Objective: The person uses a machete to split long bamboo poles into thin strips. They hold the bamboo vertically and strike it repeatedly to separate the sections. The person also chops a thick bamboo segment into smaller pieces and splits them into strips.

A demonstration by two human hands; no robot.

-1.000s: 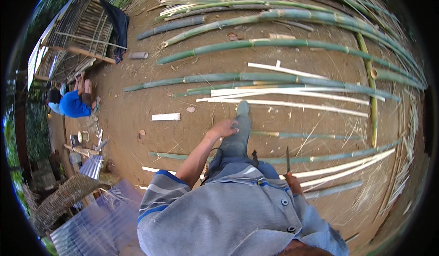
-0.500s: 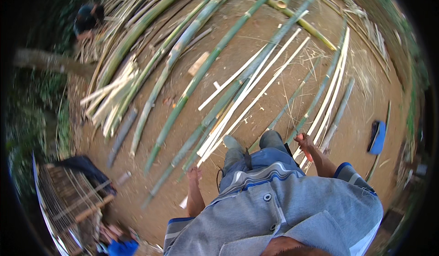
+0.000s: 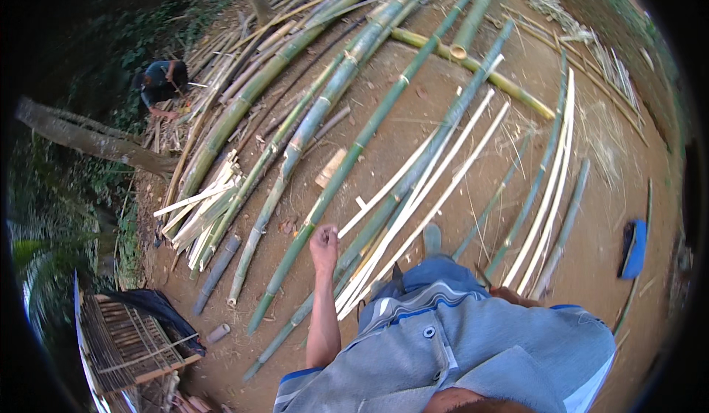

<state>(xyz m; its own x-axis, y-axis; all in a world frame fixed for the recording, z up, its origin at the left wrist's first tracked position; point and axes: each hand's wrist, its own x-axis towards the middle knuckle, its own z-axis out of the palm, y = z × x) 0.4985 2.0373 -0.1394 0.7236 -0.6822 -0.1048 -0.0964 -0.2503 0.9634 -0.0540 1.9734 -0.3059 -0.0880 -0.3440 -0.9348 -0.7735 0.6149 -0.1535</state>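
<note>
Right of the long green pole [image 3: 379, 115], a pale strip [image 3: 388, 188] slants roughly parallel, its lower end just by the nearer left hand [image 3: 323, 247]. That hand is curled; its hold, and the right hand's [image 3: 515, 296], cannot be told.

Shirt [image 3: 495, 339]: grey; hem banded blue, white and darker grey. Trousers [image 3: 439, 273]: blue. Boot [image 3: 432, 239]: dull grey-green. Long pole [image 3: 382, 112]: deep green, paler rings at nodes. Crosswise pole [image 3: 509, 87]: yellow-green. Split strips [image 3: 384, 245]: pale cream. Ground [image 3: 605, 258]: tan-brown. Sheet by slatted structure [image 3: 159, 313]: near-black. Right-hand bundle [image 3: 633, 252]: blue, dark-sided.
</note>
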